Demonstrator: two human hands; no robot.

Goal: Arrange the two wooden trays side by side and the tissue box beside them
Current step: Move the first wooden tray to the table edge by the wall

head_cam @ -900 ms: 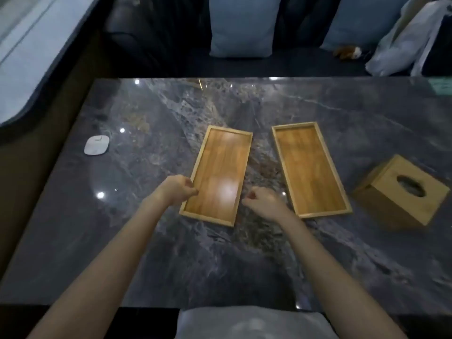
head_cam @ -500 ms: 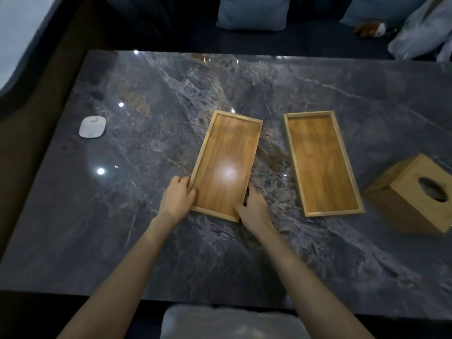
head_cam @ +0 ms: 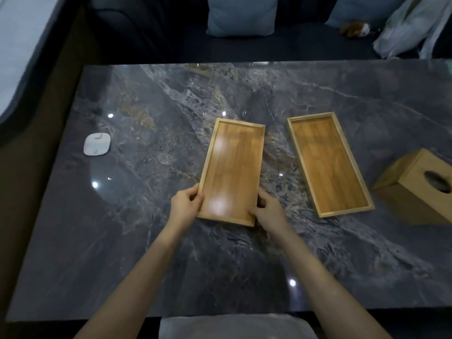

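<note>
Two shallow wooden trays lie on a dark marble table. The left tray sits near the middle, its long side pointing away from me. My left hand grips its near left edge and my right hand grips its near right edge. The right tray lies a gap away, angled slightly, with nothing touching it. A wooden tissue box with an oval slot stands at the far right, partly cut off by the frame.
A small white rounded device lies near the table's left edge. Behind the table is a dark sofa with a pale cushion, a small brown toy and white cloth. A grey cushion is at the near edge.
Both hands went from loose fists beside the left tray to gripping its near corners. The tray has turned a little straighter, and the camera view shifted.
</note>
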